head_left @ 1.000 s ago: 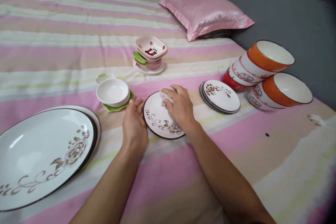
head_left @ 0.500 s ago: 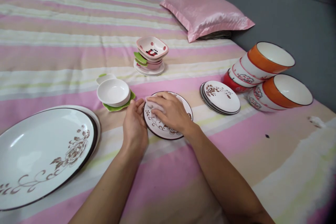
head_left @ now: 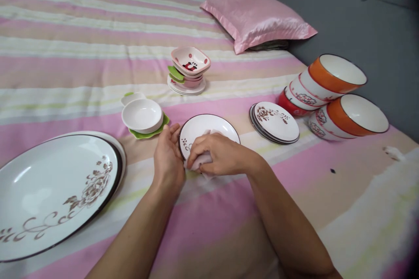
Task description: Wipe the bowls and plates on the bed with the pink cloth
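Note:
A small white plate (head_left: 209, 124) with a dark rim and brown floral print lies in front of me on the bedspread. My left hand (head_left: 168, 159) is cupped against its left edge, fingers slightly curled at the rim. Bunched in my right hand (head_left: 219, 152) is a thin white cloth (head_left: 200, 160), pressed on the plate's near rim; the hand covers most of the print. Just left of the plate stands a small white bowl (head_left: 142, 113) on a green leaf-shaped dish (head_left: 149, 134).
Large oval plates (head_left: 55, 187) lie stacked at left, small matching plates (head_left: 278, 122) at right. Orange-rimmed bowls (head_left: 352, 115) are stacked further right. Behind stands a pile of small dishes (head_left: 190, 72). A pink pillow (head_left: 258, 17) rests at the back by a grey headboard (head_left: 353, 22).
My right hand has moved with the cloth from the plate's upper left part toward its near edge, baring the white middle. My left hand stays at the left rim.

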A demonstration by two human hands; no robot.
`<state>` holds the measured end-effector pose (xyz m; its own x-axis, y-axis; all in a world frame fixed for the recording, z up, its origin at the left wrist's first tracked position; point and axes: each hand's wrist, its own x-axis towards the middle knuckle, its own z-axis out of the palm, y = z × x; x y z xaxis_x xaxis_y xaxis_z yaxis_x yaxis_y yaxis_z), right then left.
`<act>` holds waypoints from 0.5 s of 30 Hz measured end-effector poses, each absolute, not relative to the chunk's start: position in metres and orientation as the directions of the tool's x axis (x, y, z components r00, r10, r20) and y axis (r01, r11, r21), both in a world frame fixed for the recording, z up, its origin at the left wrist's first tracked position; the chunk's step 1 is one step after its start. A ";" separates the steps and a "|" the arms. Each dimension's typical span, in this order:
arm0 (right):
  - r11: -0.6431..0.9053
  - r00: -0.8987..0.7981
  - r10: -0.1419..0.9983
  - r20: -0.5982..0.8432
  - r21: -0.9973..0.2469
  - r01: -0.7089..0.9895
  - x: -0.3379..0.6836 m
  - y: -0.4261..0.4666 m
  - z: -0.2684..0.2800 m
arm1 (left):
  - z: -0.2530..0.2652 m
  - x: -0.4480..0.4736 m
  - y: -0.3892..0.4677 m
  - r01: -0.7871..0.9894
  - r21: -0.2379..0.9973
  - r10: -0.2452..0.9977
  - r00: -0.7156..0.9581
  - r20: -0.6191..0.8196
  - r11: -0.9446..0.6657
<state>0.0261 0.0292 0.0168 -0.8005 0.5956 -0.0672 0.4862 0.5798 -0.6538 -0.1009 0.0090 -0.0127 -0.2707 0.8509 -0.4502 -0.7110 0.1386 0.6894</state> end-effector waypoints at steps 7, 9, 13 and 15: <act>0.478 -0.774 0.552 -0.311 -0.643 0.599 0.049 0.027 0.026 | -0.014 -0.101 0.009 -0.705 0.697 0.853 -0.281 -0.439 0.127; 0.433 -0.734 0.577 -0.359 -0.627 0.648 0.056 0.028 0.028 | -0.014 -0.100 0.009 -0.705 0.698 0.854 -0.281 -0.438 0.126; 0.333 -0.531 0.730 -0.430 -0.454 0.826 0.065 0.028 0.033 | -0.015 -0.100 0.008 -0.696 0.707 0.855 -0.287 -0.432 0.123; 0.267 -0.396 0.814 -0.425 -0.331 0.905 0.066 0.029 0.034 | -0.015 -0.101 0.008 -0.692 0.711 0.855 -0.289 -0.431 0.124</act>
<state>0.0662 0.0293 0.0343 -0.3959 0.8141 -0.4249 0.9049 0.2671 -0.3313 -0.1006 0.0084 -0.0149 -0.2894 0.8548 -0.4307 -0.6922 0.1239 0.7110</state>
